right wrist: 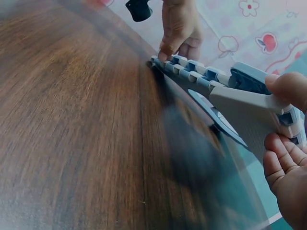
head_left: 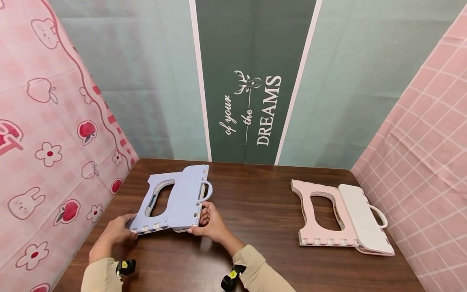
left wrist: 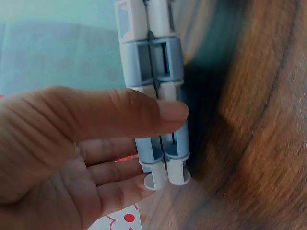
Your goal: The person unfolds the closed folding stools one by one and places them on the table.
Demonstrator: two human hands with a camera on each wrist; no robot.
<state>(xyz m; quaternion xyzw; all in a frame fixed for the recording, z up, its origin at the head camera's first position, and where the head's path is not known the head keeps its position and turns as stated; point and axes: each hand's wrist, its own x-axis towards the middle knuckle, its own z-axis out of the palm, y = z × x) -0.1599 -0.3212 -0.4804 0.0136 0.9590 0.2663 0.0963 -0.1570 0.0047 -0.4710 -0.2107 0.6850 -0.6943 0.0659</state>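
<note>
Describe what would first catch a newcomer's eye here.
Probably the blue folded stool, gripped by the left hand and right hand over the left of the table. Next, the pink-and-white stool lying at the right. Behind, sideways white "DREAMS" lettering on the dark green panel.

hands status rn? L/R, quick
Left hand: holding the blue folded stool at its near left corner, thumb and fingers pinching the edge.
Right hand: gripping the same stool at its near right corner.
</note>
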